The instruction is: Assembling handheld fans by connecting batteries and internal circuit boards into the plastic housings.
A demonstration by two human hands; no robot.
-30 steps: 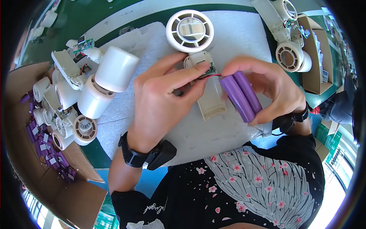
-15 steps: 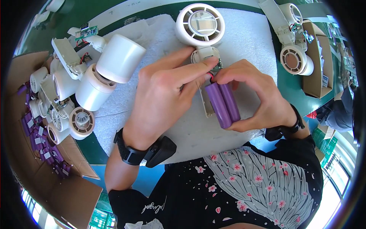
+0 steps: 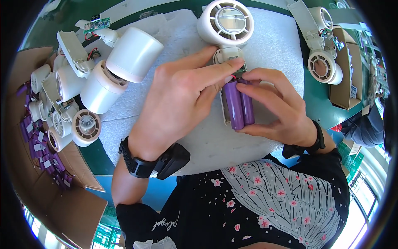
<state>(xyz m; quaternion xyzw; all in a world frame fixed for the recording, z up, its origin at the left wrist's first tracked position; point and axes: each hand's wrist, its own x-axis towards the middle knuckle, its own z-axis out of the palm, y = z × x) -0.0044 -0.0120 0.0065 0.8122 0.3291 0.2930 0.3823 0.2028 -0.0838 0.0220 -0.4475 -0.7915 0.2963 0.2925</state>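
Observation:
A white handheld fan (image 3: 226, 23) lies on the foam sheet with its round head away from me and its handle toward me. My left hand (image 3: 182, 93) is closed on the fan's neck, its thumb and index finger by a small green circuit board (image 3: 243, 67). A purple two-cell battery pack (image 3: 234, 103) is gripped between the thumb and fingers of my right hand (image 3: 277, 106). The pack lies over the handle, whose pale edge shows along its left side. Red wire shows at the pack's far end; the fingertips partly hide where it leads.
White fan parts (image 3: 134, 54) are piled on the left, beside a cardboard box (image 3: 62, 207) holding several purple battery packs (image 3: 43, 153). More fan parts (image 3: 325, 66) lie at the right next to another cardboard box (image 3: 350, 83). White foam (image 3: 166, 37) covers the green table.
The battery pack has moved away from me and turned more in line with the handle, over which it now lies. My right fingers have shifted along the pack. The whole view has shifted slightly.

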